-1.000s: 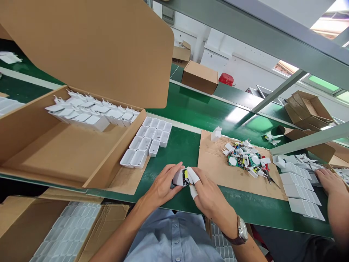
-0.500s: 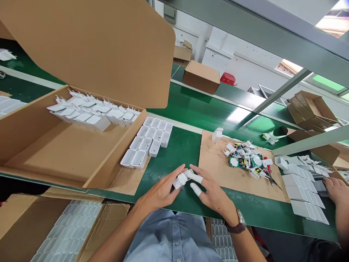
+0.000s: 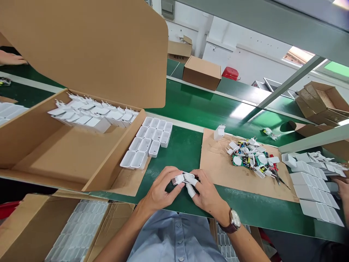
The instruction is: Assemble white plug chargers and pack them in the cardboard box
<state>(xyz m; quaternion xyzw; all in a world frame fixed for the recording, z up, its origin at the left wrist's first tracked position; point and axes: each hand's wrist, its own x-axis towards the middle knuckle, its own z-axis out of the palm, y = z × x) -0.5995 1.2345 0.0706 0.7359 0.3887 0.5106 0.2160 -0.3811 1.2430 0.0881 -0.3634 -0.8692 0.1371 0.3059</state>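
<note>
A small white charger [image 3: 178, 179] is between my hands, above the green bench just in front of me. My left hand [image 3: 160, 191] pinches its left end between thumb and fingers. White finger cots cover the thumb and a finger of my right hand [image 3: 209, 196], which grips the charger's right end. My fingers hide part of the charger. To the right, a pile of circuit boards with white plug parts [image 3: 251, 156] lies on a cardboard sheet [image 3: 215, 163]. Rows of open white plastic cases [image 3: 144, 145] stand to the left.
A large open cardboard box [image 3: 54, 156] holds several white chargers [image 3: 92, 112] at left. Red-handled cutters [image 3: 276, 171] lie by the pile, and one upright charger [image 3: 219, 132] stands behind. Stacked white cases [image 3: 313, 193] and a co-worker's hand [image 3: 343, 191] are far right.
My right fingers have closed in onto the charger, where they were more spread before. The charger has turned slightly in my hands. A co-worker's hand has appeared at the far left.
</note>
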